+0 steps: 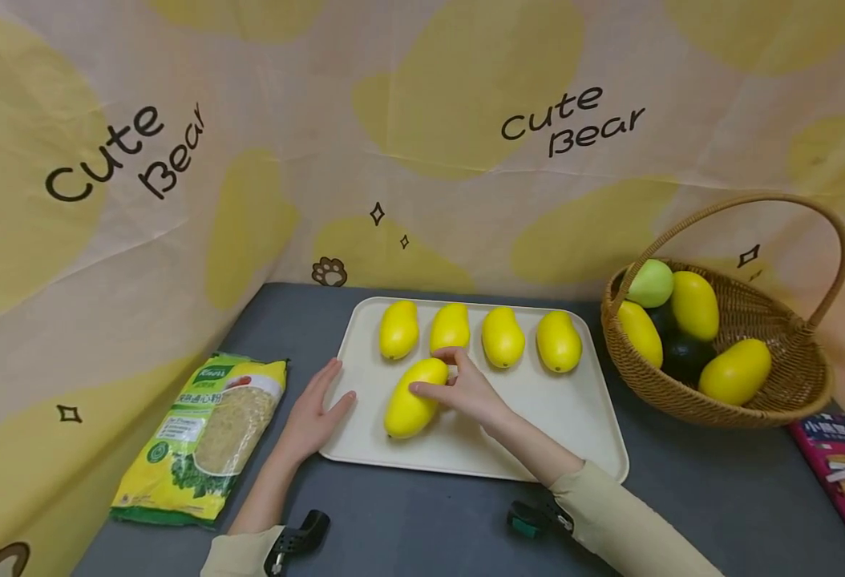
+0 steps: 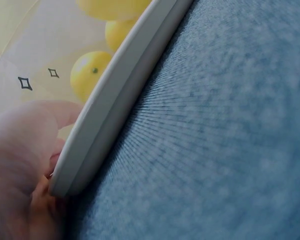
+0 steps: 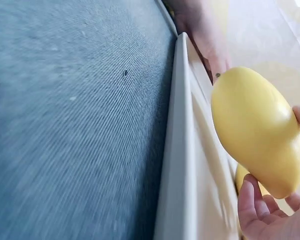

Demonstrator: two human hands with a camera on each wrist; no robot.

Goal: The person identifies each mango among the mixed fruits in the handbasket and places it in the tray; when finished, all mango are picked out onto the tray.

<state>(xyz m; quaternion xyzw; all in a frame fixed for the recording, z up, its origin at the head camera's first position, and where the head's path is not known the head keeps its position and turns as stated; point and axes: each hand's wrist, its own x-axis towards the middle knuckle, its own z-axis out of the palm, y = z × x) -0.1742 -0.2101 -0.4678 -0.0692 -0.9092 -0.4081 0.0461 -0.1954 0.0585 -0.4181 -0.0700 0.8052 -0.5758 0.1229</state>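
At far left, a yellow-and-green printed plastic food packet [image 1: 202, 437] lies flat on the dark grey cloth-covered table [image 1: 422, 529]. Next to it the left hand [image 1: 314, 417] rests palm down, fingers straight and relaxed, their tips touching the left rim of the cream rectangular plastic tray [image 1: 581, 417]; the left wrist view shows that rounded rim against the fingers. The right hand [image 1: 466, 389] reaches across the tray, fingers and thumb curled round the upper end of a smooth, glossy yellow mango [image 1: 411, 397], which sits tilted on the tray's left half; whether it is lifted slightly cannot be judged. Behind it, four similar yellow mangoes [image 1: 480, 335] form a row along the tray's far edge. At right, a round woven wicker basket [image 1: 790, 385] with an arched handle holds more yellow, green and dark fruit.
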